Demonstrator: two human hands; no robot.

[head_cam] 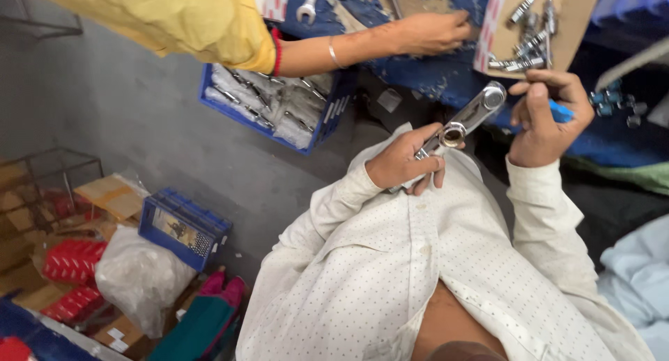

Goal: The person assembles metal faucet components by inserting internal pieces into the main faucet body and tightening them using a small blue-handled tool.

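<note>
My left hand [403,162] grips a shiny metal ratchet wrench [468,116] by its lower end, the tool slanting up to the right with a socket-like ring near my thumb. My right hand [543,117] is raised beside the wrench head, fingers curled around a small blue piece [560,112] and a small metal part. Both sleeves are white with dots. Just above my right hand lies a cardboard sheet [578,12] carrying several metal sockets [524,44].
Another person's arm in a yellow sleeve reaches across the top, its hand [432,32] resting on a worn blue bench [446,75]. A blue crate [327,120] of bagged tools sits below it. A smaller blue box [182,227], red packets [73,260] and a plastic bag [139,277] lie at left on grey floor.
</note>
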